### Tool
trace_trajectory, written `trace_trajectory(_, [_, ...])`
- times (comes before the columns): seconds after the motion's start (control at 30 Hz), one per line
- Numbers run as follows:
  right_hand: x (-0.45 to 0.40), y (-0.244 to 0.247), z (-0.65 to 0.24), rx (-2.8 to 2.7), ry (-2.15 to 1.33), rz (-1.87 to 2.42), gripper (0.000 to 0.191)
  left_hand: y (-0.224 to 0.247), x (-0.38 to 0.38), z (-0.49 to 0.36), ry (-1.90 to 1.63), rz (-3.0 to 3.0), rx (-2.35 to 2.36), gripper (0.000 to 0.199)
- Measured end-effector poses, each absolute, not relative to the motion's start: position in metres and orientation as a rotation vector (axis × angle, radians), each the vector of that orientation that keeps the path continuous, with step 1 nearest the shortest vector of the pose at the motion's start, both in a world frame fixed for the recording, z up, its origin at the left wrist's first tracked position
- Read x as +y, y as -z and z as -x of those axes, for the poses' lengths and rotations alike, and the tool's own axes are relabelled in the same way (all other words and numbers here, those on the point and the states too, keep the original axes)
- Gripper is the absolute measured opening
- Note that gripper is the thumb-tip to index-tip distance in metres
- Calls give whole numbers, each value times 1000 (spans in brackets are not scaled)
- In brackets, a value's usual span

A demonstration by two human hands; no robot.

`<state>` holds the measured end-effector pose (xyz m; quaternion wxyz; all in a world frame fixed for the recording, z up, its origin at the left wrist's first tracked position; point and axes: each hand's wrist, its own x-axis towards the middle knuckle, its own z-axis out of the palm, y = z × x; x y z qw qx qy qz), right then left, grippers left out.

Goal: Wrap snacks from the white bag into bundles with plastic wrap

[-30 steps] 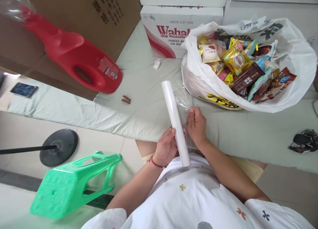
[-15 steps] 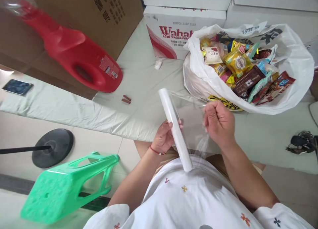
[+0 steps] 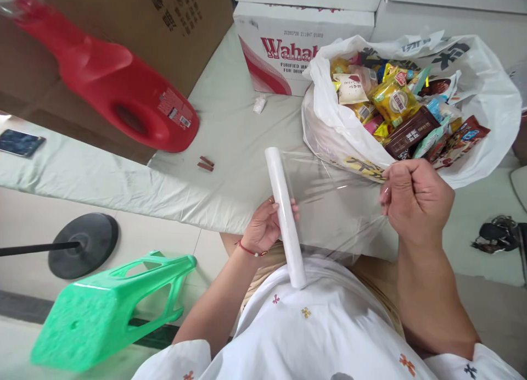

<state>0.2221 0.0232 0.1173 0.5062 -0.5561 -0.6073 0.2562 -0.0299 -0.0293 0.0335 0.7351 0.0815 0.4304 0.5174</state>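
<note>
A white roll of plastic wrap (image 3: 285, 218) stands tilted over my lap, with my left hand (image 3: 265, 221) wrapped round its middle. From the roll a clear sheet of plastic wrap (image 3: 337, 204) stretches to the right. My right hand (image 3: 418, 199) is closed in a pinch on the sheet's far edge, in front of the white plastic bag (image 3: 325, 133). That bag is full of packaged snacks (image 3: 397, 102). The part of the roll under my left fingers is hidden.
On the cloth-covered table are two small reddish-brown strips (image 3: 205, 163), a crumpled white scrap (image 3: 259, 104) and a red bottle (image 3: 123, 94). A Wahaha box (image 3: 272, 45) stands behind. A phone (image 3: 20, 143) lies left; a green stool (image 3: 111, 308) and black round base (image 3: 84, 245) are on the floor.
My right hand has moved to the right, drawing out a wider stretch of plastic wrap. My left hand stays on the roll, which stands a little more upright. The view has shifted slightly.
</note>
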Motion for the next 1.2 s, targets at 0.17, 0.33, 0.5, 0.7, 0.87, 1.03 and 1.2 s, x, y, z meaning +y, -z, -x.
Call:
trace_trajectory(0.17, [20,-111,-227,-1470,-656,1369,38,-40,-30,20,-1082,-271,1153,56])
trace_trajectory(0.33, [10,-91,-249,-1454,-634,1560,42,-45,-27,39,-1131,-397,1410,67])
trace_trajectory(0.5, [-3,-49,-269,-1383,-714,1758,49,-53,-25,63,-1026,-371,1499,45])
trace_trajectory(0.7, [-14,-27,-272,-1337,-769,1821,52,-50,-22,55,-780,-908,1866,66])
trace_trajectory(0.87, [-13,-24,-285,-1343,-724,1850,51,-44,-20,78,-745,-857,1824,63])
trace_trajectory(1.03, [-11,-18,-289,-1354,-731,1867,54,-43,-23,90,-786,-829,1839,60])
trace_trajectory(1.2, [-8,-20,-285,-1343,-723,1877,57,-44,-22,78,-717,-1199,2108,79])
